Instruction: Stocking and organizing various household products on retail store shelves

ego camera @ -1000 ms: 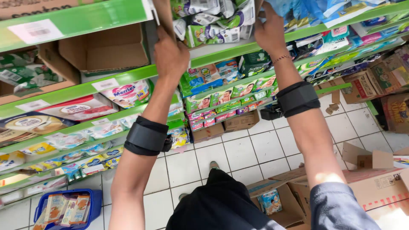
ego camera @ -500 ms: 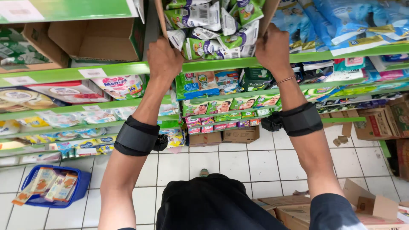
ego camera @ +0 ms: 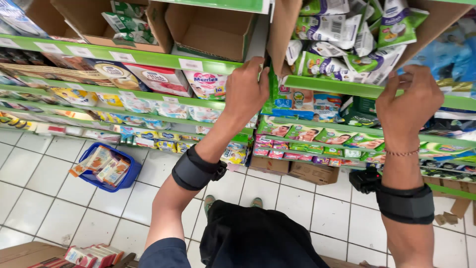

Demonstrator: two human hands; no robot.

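Observation:
A brown cardboard box [ego camera: 281, 30] full of green and white sachet packs [ego camera: 342, 39] rests on a green shelf [ego camera: 347, 89] at head height. My left hand [ego camera: 245, 92] grips the box's lower left corner, fingers curled around its edge. My right hand [ego camera: 414, 106] holds the box's lower right side, fingers wrapped under the flap. Both forearms wear black wrist bands [ego camera: 196, 171].
An empty open cardboard box [ego camera: 213, 30] stands to the left on the same shelf. Lower shelves hold rows of packets. A blue basket [ego camera: 89, 176] with packs sits on the white tile floor at left. Cardboard boxes [ego camera: 310, 171] lie under the bottom shelf.
My view has shifted lower and to the right. Both hands stay on the box of sachets, which now sits higher and further right in view.

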